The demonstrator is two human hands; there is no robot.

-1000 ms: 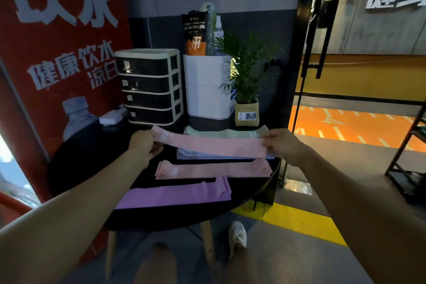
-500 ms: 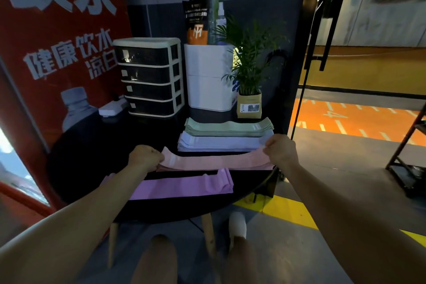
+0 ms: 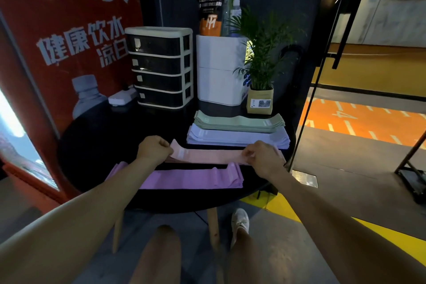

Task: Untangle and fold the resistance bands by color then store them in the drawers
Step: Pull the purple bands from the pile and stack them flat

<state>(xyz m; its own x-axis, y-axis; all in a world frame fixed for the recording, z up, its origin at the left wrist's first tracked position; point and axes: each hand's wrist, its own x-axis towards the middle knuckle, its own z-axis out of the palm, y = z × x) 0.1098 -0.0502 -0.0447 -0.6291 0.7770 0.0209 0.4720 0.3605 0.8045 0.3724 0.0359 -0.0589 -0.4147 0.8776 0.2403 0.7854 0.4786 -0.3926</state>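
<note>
We recorded a pink band point(image 3: 207, 156), a purple band point(image 3: 191, 178), a lavender stack point(image 3: 237, 137) and a pale green stack point(image 3: 238, 121) on a black table point(image 3: 96, 145). The drawers point(image 3: 161, 67) were cream-framed with dark fronts. The wall sign point(image 3: 69, 30) was red, lettered white.

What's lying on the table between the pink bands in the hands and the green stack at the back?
In the head view, the lavender stack of folded bands lies between the pink bands and the green stack, its far edge tucked under the green one.
</note>
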